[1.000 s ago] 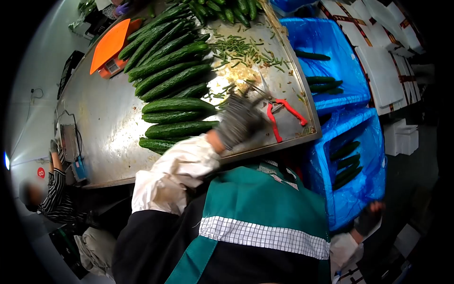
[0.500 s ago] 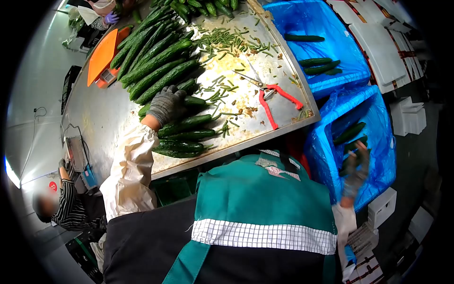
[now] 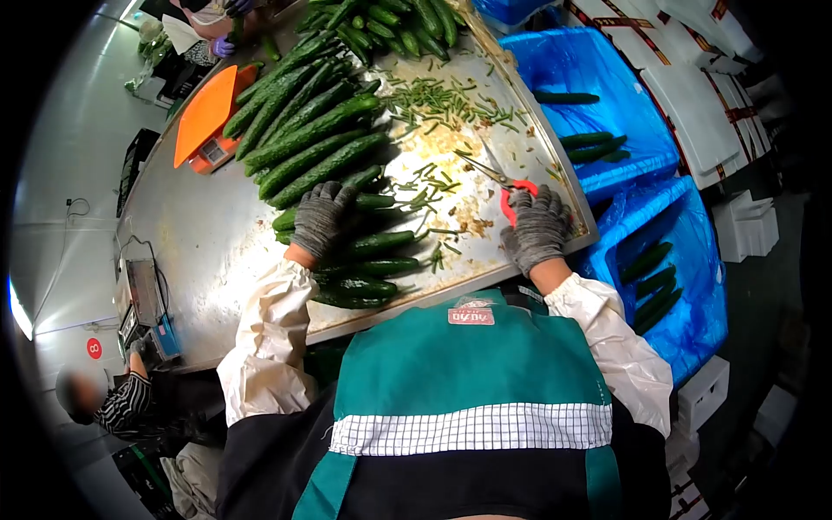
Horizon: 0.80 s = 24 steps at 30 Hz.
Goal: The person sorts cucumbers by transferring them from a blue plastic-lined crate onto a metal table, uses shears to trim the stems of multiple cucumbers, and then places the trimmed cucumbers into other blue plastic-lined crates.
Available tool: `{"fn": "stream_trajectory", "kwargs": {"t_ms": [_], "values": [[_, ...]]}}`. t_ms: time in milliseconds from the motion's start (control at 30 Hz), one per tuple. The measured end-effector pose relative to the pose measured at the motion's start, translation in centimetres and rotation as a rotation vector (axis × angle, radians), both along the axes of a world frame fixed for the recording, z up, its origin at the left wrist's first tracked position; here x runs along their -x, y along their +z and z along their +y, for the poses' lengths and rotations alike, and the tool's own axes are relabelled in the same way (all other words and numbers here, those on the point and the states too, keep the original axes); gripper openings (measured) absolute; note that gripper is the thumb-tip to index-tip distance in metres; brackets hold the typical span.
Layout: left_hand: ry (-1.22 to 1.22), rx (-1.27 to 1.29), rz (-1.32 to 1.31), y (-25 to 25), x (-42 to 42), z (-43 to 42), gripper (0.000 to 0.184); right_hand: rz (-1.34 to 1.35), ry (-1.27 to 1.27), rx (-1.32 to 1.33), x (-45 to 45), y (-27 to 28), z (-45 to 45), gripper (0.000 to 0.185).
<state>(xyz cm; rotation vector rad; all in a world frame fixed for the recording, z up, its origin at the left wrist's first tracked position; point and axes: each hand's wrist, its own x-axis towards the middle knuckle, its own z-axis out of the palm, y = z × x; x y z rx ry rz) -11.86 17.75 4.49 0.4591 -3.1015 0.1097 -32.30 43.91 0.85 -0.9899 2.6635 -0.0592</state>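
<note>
Left of frame centre: left hand (image 3: 321, 218) laid over cucumbers (image 3: 373, 244) (probably firm, slick, snappable; best held mid-length), finger grip indeterminable. Right of centre: right hand (image 3: 537, 230) over scissors (image 3: 503, 180), finger closure indeterminable.

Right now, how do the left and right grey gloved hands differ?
The left grey gloved hand lies over a long green cucumber; the right grey gloved hand covers part of the red-handled metal scissors. The left hand is nearer the orange scale, the right hand nearer the blue-lined bins. Both are palm down.
</note>
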Motion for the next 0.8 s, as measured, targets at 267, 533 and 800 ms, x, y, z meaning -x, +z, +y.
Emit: {"fn": "stream_trajectory", "kwargs": {"t_ms": [267,533,800], "values": [[-0.049,-0.006,0.208,2.3,1.5,-1.5,0.044,-0.049,-0.029,-0.154,1.9,0.0,-1.0,0.061],[0.095,-0.182,0.299,4.9,5.5,-0.7,0.05,-0.139,-0.022,0.329,0.5,3.0,0.1,0.043],[0.151,-0.462,0.312,5.2,7.6,0.3,0.051,-1.024,-0.17,0.891,-2.7,3.1,0.4,0.032]]}}
